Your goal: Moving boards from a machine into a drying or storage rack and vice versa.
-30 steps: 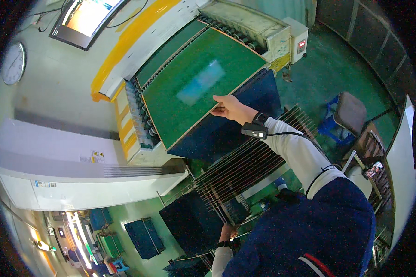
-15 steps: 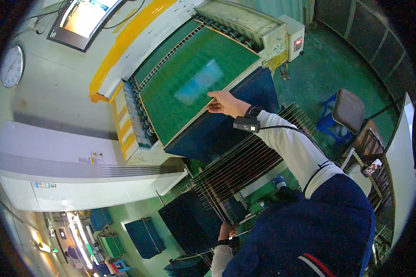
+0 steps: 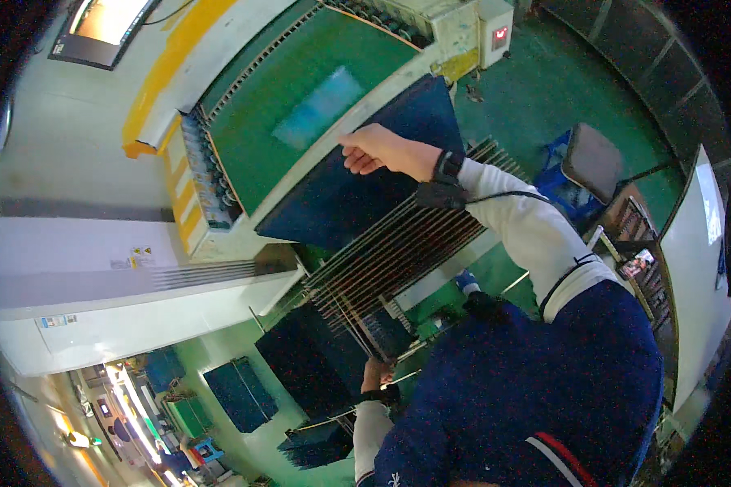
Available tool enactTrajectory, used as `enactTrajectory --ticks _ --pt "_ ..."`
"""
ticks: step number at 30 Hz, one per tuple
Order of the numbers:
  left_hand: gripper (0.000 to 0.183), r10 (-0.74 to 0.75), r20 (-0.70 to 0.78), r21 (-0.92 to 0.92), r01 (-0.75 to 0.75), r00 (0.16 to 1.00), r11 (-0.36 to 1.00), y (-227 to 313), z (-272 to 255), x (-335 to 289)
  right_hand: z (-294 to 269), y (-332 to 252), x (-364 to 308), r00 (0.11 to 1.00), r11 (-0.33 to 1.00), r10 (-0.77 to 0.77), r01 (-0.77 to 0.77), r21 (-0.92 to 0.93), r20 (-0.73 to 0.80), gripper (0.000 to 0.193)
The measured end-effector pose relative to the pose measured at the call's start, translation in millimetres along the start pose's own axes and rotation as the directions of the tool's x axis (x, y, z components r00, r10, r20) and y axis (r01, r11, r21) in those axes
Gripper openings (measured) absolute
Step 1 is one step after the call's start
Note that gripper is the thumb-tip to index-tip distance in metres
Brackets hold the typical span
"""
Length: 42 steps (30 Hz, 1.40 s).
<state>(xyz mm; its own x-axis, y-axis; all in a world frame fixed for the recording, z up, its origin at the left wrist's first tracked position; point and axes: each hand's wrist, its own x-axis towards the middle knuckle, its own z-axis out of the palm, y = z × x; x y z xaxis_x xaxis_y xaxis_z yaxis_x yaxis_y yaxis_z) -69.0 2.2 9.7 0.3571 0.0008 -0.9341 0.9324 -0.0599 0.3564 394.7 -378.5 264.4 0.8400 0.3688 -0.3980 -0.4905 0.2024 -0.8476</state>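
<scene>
Head view — right hand (image 3: 372,151), grip half-curled, empty, near glossy green board (image 3: 256,126), left hand (image 3: 378,375) by slim rods (image 3: 406,245) — grip unclear

Plenty of air above the green board (image 3: 256,114), folks, and the right hand (image 3: 371,151) has a way in over the machine's pale front lip (image 3: 406,81). Rollers (image 3: 207,166) crowd the board's side. Lower down, a dark blue panel (image 3: 357,199) bars the front, and the rack's rods (image 3: 406,256) fence off the stretch toward the left hand (image 3: 376,374).
</scene>
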Motion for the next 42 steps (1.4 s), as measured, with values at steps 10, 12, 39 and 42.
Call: enactTrajectory --ticks 10,12,39,42 --pt "0.027 -0.123 -0.220 0.422 0.208 0.968 0.882 49.1 39.6 -35.9 24.9 121.6 -192.4 0.721 0.295 -0.433 0.680 -0.671 0.541 0.028" --pt "0.028 -0.161 -0.255 0.387 0.253 0.954 0.887 37.0 28.8 -27.8 20.9 132.3 -207.4 0.753 0.170 -0.372 0.630 -0.758 0.542 0.028" --pt "0.031 -0.213 -0.176 0.532 0.275 0.961 0.801 46.5 12.5 -13.3 11.5 166.8 -180.0 0.935 -0.036 -0.052 0.350 -0.936 0.351 0.012" --pt "0.031 -0.179 -0.179 0.569 0.250 0.967 0.783 47.1 12.4 -15.9 15.0 170.5 -179.4 0.950 -0.033 -0.055 0.307 -0.951 0.309 0.011"
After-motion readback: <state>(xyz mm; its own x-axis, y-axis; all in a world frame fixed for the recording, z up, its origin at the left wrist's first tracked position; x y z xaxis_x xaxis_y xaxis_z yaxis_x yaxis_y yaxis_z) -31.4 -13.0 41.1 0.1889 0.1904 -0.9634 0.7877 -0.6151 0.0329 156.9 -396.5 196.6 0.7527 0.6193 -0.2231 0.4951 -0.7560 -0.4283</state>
